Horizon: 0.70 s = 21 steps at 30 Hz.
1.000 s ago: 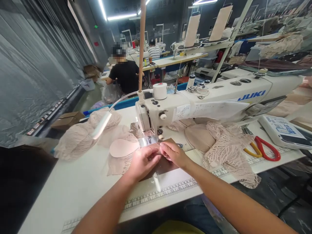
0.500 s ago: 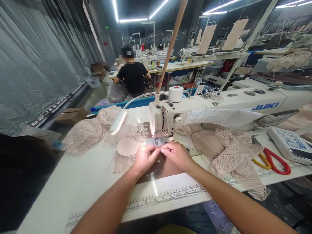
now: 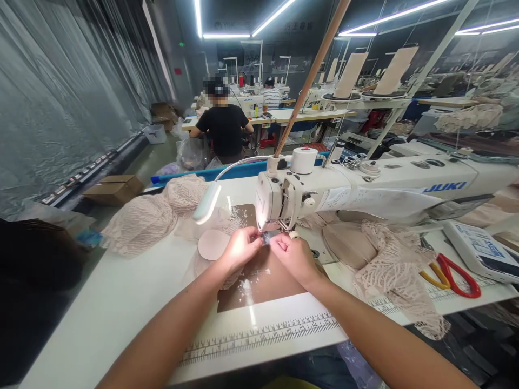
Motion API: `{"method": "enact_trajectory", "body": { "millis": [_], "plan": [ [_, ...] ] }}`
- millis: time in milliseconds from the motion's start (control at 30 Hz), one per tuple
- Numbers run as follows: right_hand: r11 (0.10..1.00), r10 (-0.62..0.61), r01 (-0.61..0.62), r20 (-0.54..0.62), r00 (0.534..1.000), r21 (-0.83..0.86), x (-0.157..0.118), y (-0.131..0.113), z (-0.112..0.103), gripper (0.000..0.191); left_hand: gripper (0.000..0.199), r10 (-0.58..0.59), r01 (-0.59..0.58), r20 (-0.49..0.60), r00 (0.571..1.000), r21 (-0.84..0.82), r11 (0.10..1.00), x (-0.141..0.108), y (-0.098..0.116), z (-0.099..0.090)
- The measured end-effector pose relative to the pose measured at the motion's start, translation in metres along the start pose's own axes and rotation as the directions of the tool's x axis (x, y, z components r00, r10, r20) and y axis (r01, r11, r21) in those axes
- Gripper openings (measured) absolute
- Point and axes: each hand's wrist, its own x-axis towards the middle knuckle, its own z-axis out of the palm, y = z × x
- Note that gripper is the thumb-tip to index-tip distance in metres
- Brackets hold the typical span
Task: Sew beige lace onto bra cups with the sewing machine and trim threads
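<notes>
My left hand [image 3: 242, 249] is pinched closed just left of the presser foot [image 3: 265, 238], on the edge of a beige lace piece. A smooth oval beige cup [image 3: 213, 245] belongs to that piece and lies flat left of the hand, with lace [image 3: 201, 267] below it. On the other side of the foot, my right hand [image 3: 295, 260] has its thumb and fingers pressed together; what is between them is too small to make out. Over both hands stands the head of a white sewing machine [image 3: 270, 197], and its small lamp [image 3: 207, 202] lights the spot.
Heaped beige lace [image 3: 138, 224] lies on the table's left. Right of the machine are another cup [image 3: 348, 243] with lace, red-handled scissors [image 3: 460, 275] and a control box [image 3: 482, 251]. A ruler strip [image 3: 259, 340] runs along the front edge. A person [image 3: 225, 129] sits ahead.
The view has shifted slightly. My hands have moved a little apart on either side of the presser foot, and the cup piece has turned, with more of it under my left hand.
</notes>
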Motion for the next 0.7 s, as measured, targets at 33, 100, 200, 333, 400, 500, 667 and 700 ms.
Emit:
{"method": "enact_trajectory", "body": {
  "millis": [33, 100, 200, 333, 400, 500, 667, 700],
  "plan": [
    [1.000, 0.002, -0.002, -0.010, 1.000, -0.007, 0.000, 0.000, 0.001, 0.029, 0.015, 0.012, -0.012, 0.002, 1.000, -0.010, 1.000, 0.002, -0.002, 0.002],
    [1.000, 0.012, -0.013, -0.028, 1.000, -0.018, 0.000, 0.000, 0.002, 0.028, 0.015, 0.041, -0.041, 0.002, 0.999, -0.033, 0.999, 0.004, -0.007, 0.005],
    [0.999, 0.037, -0.038, -0.042, 0.998, -0.018, 0.001, 0.001, 0.003, 0.025, 0.016, 0.081, -0.081, -0.002, 0.997, -0.058, 0.995, 0.004, -0.013, 0.008],
    [0.998, 0.060, -0.060, -0.031, 0.998, -0.003, 0.000, 0.001, 0.003, 0.024, 0.014, 0.115, -0.115, -0.003, 0.993, -0.076, 0.990, 0.002, -0.017, 0.008],
    [0.998, 0.068, -0.068, -0.023, 0.997, 0.003, 0.000, 0.001, 0.004, 0.024, 0.013, 0.124, -0.123, 0.000, 0.992, -0.086, 0.989, 0.002, -0.017, 0.007],
    [0.996, 0.083, -0.083, -0.019, 0.996, 0.013, 0.000, 0.001, 0.006, 0.023, 0.014, 0.130, -0.129, 0.006, 0.991, -0.103, 0.986, 0.003, -0.017, 0.007],
    [0.993, 0.112, -0.112, -0.008, 0.994, 0.037, 0.001, 0.003, 0.008, 0.023, 0.015, 0.131, -0.128, 0.017, 0.991, -0.121, 0.984, 0.003, -0.019, 0.008],
    [0.992, 0.120, -0.120, -0.005, 0.993, 0.041, 0.002, 0.003, 0.008, 0.022, 0.015, 0.130, -0.127, 0.018, 0.991, -0.123, 0.984, 0.003, -0.019, 0.008]
  ]
}}
